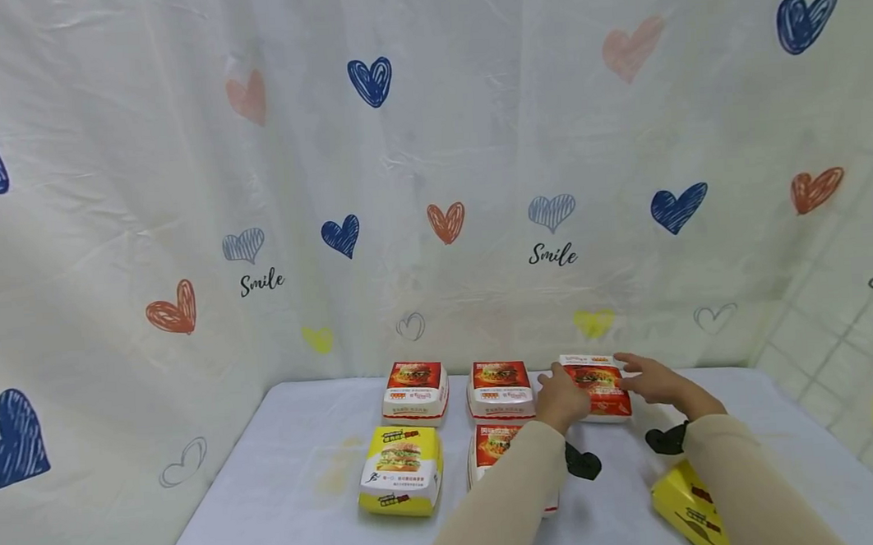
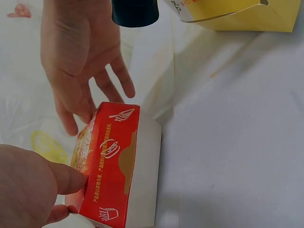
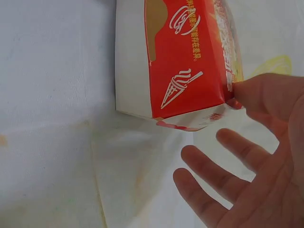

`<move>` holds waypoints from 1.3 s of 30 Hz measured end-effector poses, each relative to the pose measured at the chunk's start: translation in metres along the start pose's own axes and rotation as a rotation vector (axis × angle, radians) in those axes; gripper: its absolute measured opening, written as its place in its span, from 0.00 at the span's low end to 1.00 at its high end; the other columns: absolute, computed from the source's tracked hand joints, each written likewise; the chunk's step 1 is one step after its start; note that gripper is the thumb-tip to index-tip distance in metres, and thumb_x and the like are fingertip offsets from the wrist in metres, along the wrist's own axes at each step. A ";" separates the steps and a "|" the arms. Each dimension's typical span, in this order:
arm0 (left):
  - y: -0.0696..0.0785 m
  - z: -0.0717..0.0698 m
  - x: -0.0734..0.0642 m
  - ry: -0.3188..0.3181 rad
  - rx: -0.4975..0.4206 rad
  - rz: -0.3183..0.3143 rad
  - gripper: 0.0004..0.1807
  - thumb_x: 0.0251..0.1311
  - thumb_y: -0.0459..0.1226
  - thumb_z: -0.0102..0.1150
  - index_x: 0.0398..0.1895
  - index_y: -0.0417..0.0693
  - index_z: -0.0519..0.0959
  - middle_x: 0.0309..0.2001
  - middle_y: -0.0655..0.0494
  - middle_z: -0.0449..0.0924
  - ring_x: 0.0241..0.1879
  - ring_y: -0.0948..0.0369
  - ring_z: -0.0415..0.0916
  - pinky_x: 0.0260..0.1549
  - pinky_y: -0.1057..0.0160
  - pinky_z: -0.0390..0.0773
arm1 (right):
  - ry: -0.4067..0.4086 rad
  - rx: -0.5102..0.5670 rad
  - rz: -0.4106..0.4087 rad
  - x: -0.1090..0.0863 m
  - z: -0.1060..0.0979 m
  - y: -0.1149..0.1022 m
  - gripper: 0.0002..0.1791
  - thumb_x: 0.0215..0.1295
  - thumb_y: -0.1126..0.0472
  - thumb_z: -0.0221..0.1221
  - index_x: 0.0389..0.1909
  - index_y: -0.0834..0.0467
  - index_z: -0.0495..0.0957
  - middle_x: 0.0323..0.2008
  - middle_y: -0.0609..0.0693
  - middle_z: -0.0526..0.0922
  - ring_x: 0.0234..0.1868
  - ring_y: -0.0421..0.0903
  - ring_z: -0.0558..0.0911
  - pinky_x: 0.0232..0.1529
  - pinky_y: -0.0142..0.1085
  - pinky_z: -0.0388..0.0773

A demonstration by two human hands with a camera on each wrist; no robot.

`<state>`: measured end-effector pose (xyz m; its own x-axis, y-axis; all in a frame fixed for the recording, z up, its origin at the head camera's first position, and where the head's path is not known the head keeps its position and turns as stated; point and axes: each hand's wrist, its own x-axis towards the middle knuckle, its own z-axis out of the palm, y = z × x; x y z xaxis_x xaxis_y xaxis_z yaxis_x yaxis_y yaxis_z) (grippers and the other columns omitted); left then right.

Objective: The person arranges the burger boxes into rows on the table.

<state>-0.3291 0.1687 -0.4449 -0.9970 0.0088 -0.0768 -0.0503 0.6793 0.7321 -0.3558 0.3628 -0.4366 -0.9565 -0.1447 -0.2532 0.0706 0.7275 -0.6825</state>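
Note:
A red-and-white burger box [image 1: 600, 389] stands at the back right of the table, between my two hands. My left hand [image 1: 562, 399] is at its left side; in the left wrist view the left thumb [image 2: 71, 179] touches the red lid near a corner. At the opposite side is my right hand [image 1: 660, 382]. Its thumb [image 3: 259, 95] touches the lid's corner in the right wrist view, and the other fingers are spread away from the cardboard. The lid of the box [image 3: 190, 61] appears closed, with white drawings on its red flap.
Two more red-and-white boxes, one back left [image 1: 415, 393] and one back middle [image 1: 500, 390], stand in line. Another red box [image 1: 490, 447] is partly behind my left sleeve. Yellow boxes stand front left [image 1: 400, 472] and by my right sleeve [image 1: 689, 510]. A heart-printed curtain [image 1: 430, 141] hangs behind.

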 end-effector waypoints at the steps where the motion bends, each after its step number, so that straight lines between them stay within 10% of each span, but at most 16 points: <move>1: 0.000 0.000 0.000 0.000 0.006 -0.001 0.34 0.57 0.39 0.66 0.67 0.47 0.67 0.55 0.43 0.73 0.44 0.47 0.79 0.49 0.50 0.79 | -0.005 0.001 -0.005 0.000 0.000 0.000 0.40 0.76 0.58 0.52 0.78 0.69 0.44 0.72 0.83 0.48 0.69 0.80 0.63 0.62 0.69 0.70; 14: 0.000 0.000 -0.003 0.025 0.016 0.009 0.32 0.57 0.39 0.67 0.66 0.48 0.68 0.54 0.43 0.74 0.44 0.46 0.80 0.50 0.49 0.78 | 0.212 -0.228 -0.108 0.002 0.006 0.001 0.27 0.76 0.49 0.54 0.62 0.67 0.69 0.67 0.78 0.67 0.65 0.76 0.68 0.59 0.66 0.70; 39: 0.003 0.014 0.004 0.081 0.117 0.025 0.28 0.56 0.43 0.71 0.60 0.49 0.75 0.53 0.45 0.78 0.52 0.49 0.79 0.53 0.48 0.80 | 0.107 -0.222 -0.093 -0.004 0.001 0.001 0.39 0.74 0.51 0.56 0.71 0.76 0.57 0.68 0.81 0.61 0.67 0.77 0.64 0.63 0.68 0.68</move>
<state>-0.3328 0.1806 -0.4526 -0.9996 -0.0293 -0.0011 -0.0230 0.7608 0.6486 -0.3517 0.3637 -0.4366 -0.9814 -0.1544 -0.1145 -0.0713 0.8457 -0.5290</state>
